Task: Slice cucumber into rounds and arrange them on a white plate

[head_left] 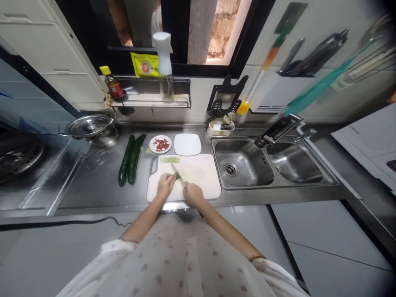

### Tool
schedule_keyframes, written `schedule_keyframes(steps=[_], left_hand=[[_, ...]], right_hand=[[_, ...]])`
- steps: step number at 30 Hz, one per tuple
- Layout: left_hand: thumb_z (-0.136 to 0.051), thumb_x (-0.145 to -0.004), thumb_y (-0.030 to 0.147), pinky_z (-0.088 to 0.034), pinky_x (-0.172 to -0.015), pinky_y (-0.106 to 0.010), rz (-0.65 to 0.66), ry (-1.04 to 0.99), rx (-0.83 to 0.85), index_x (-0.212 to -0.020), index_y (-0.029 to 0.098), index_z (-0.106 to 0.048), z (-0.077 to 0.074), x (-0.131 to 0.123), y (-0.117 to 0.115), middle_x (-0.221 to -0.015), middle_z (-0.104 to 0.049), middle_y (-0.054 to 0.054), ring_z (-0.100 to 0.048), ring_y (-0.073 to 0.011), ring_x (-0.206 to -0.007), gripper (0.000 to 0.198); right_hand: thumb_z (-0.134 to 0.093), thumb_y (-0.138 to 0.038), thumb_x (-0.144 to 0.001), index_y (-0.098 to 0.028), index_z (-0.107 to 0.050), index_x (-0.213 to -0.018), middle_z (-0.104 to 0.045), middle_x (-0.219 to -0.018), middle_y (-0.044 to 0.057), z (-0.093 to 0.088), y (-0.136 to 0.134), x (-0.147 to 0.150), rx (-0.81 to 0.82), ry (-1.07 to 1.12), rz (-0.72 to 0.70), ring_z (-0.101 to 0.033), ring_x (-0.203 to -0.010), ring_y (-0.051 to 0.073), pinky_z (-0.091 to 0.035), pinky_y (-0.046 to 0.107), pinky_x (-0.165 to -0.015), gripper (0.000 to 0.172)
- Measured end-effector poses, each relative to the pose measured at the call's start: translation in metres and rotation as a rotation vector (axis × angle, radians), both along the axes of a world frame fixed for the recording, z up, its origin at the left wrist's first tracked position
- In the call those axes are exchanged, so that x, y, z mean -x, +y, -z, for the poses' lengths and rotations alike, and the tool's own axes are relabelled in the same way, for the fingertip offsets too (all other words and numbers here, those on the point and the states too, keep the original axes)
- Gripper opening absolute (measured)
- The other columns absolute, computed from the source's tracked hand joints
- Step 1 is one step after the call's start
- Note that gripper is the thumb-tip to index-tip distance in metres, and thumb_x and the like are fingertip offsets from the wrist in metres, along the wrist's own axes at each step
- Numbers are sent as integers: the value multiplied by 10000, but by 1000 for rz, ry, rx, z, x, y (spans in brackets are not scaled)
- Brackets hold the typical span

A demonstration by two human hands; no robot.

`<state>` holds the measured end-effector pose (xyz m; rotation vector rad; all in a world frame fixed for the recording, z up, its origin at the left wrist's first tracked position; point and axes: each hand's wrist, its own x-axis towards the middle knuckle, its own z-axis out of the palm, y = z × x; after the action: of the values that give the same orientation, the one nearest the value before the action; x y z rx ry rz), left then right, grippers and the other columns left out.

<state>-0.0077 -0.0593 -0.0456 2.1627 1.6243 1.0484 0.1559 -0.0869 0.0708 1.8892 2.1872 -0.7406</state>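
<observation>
A white cutting board (201, 175) with a grey handle lies on the steel counter. My right hand (193, 194) grips a knife (178, 175), its blade pointing up and left over the board. Beside the blade, my left hand (166, 185) is closed on a small dark green piece, apparently cucumber (177, 175). A row of thin cucumber slices (170, 160) lies along the board's upper left. Behind the board stand a plate of chopped red pieces (161, 144) and a bare white square plate (187, 144).
Two whole cucumbers (133, 159) lie left of the board, near a lidded steel pot (100, 131). A double sink (244, 163) with a black tap (278, 130) is on the right. Bottles stand on a wall rack (148, 99) behind.
</observation>
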Motion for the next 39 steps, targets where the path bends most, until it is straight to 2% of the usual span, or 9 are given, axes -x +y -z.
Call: schedule_keyframes(steps=[7,17,29,39], left_hand=[[-464,-931,321,-445,-778,-316,6,6,12,-1045,230,-673,0,1,1,-873,-605,-58,-527,-181,-857,255],[-449,-937,317,-443,-780,-332,19,14,1,-1026,232,-674,0,0,1,-867,-603,-64,-528,-184,-853,256],[-441,-941,311,-435,-780,-322,20,-19,26,-1004,219,-671,-2,0,1,-865,-599,-60,-522,-183,-862,255],[-449,-936,320,-432,-788,-346,11,7,3,-1012,231,-675,4,1,3,-858,-610,-63,-536,-189,-856,254]], right_hand=[[-354,-185,-917,-113,-576,-1139,-677,-1020,154,-4,3,1,18,-12,-21,-633,-946,220,-446,285,-766,323],[-364,-179,-903,-119,-582,-1153,-683,-1016,149,5,18,11,-20,21,-29,-628,-982,213,-446,276,-792,337],[-366,-157,-896,-120,-590,-1111,-677,-1013,154,-1,4,4,45,-12,-19,-627,-969,220,-446,290,-780,312],[-377,-150,-892,-123,-613,-1085,-682,-1016,141,7,22,16,-8,-2,-28,-640,-945,214,-459,284,-774,306]])
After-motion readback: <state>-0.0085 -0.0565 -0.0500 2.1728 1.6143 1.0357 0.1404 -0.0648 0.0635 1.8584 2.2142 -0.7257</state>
